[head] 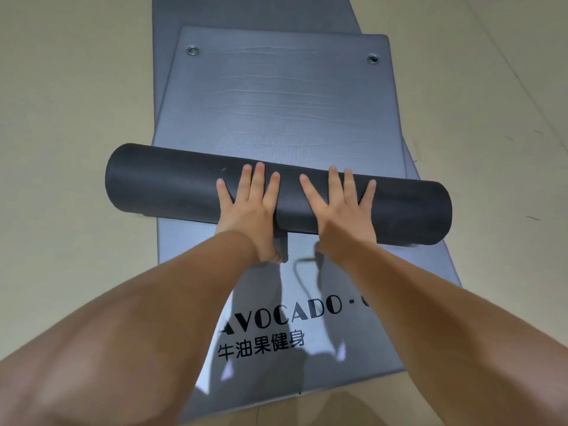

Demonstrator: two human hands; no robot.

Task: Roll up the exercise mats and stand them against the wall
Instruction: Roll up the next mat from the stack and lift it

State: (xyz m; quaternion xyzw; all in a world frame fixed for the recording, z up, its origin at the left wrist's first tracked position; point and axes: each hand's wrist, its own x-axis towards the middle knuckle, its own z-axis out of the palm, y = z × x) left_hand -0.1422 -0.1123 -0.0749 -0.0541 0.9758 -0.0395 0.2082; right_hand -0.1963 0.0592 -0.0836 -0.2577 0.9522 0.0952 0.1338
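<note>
A dark grey roll (159, 182) of mat lies crosswise in the middle of the view. Its unrolled part (276, 96), lighter grey with two metal eyelets near the far end, stretches away from me. My left hand (252, 207) and my right hand (344, 210) press flat on top of the roll, side by side, fingers spread and pointing forward. Under this mat lies another grey mat (276, 339) with black printed lettering, flat on the floor, reaching toward me and beyond the far end.
Beige floor (67, 96) surrounds the mats on both sides. A thin dark cord or strap (302, 265) shows just behind the roll between my wrists. No wall is in view.
</note>
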